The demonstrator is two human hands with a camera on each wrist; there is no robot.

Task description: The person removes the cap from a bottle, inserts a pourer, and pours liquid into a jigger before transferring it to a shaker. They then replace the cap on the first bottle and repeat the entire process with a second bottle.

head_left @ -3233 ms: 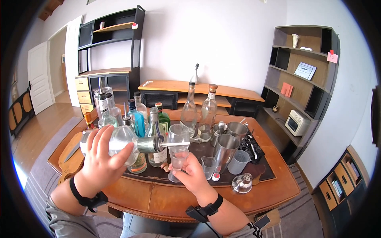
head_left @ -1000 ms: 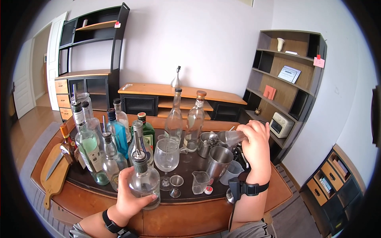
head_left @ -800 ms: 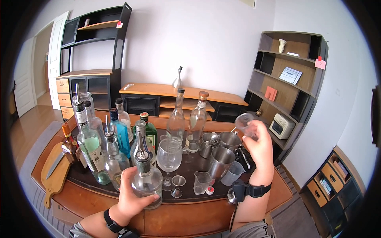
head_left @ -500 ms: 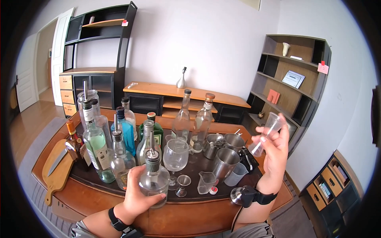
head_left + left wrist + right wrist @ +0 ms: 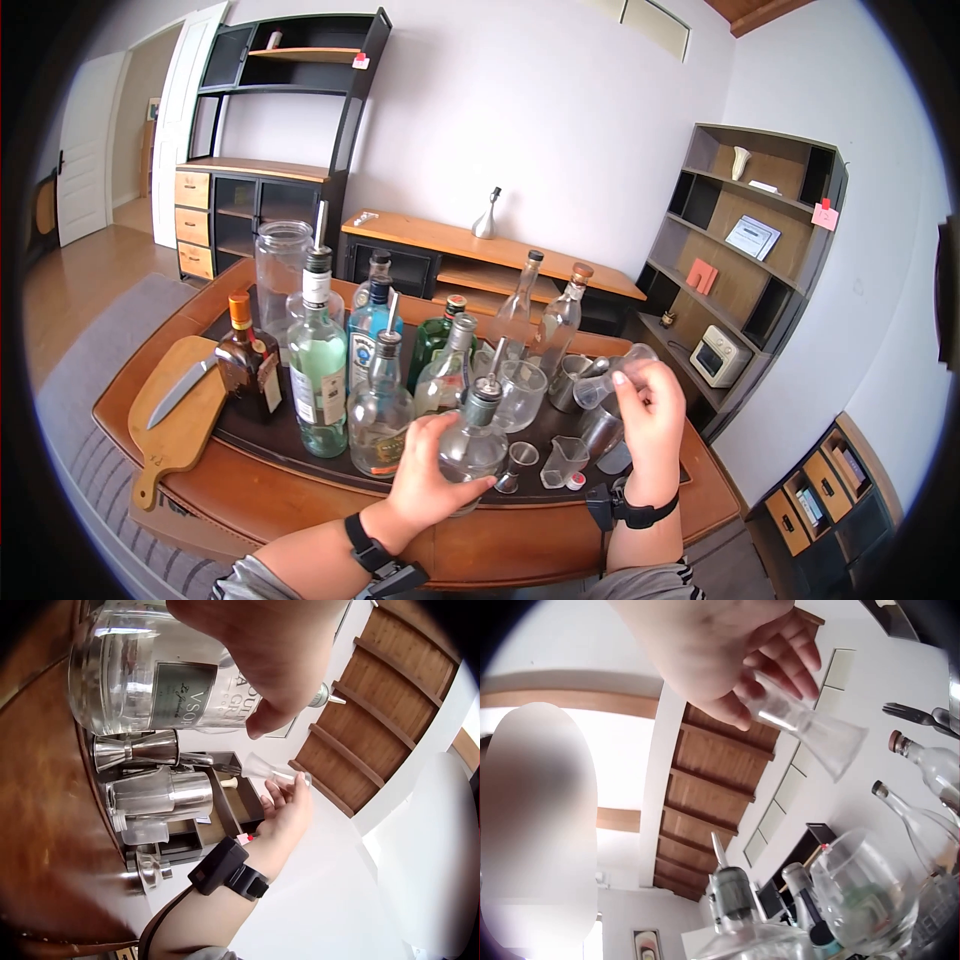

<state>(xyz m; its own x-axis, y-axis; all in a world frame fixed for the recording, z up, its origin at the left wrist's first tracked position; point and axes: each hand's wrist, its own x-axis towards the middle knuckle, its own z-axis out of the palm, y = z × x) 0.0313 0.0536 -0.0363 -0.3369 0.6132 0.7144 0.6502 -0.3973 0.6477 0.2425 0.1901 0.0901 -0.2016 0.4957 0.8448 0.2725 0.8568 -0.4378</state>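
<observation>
My left hand (image 5: 430, 470) grips a clear, VSOP-labelled bottle (image 5: 172, 675) by its side. The bottle stands upright near the table's front edge, a metal pour spout (image 5: 490, 375) in its neck. On the right, my right hand (image 5: 650, 405) is raised above the steel tins, pinching a clear hourglass-shaped jigger (image 5: 832, 742) between thumb and fingers. One flared end of the jigger points out away from the palm, as the right wrist view shows. Between the hands stand a steel jigger (image 5: 518, 465), a stemmed glass goblet (image 5: 522, 395) and a small clear pitcher (image 5: 565, 462).
Several bottles crowd the left side of the mat, among them a green-tinted bottle (image 5: 320, 380) and a brown bottle (image 5: 250, 370). A knife (image 5: 180, 393) lies on a wooden board (image 5: 165, 445) at far left. Steel tins (image 5: 602, 430) stand at right.
Earlier the left hand held the bottle tilted over the clear jigger; now the bottle is upright. The right hand carried the jigger rightward, turned it up, then tilted it back down. The head view swung left.
</observation>
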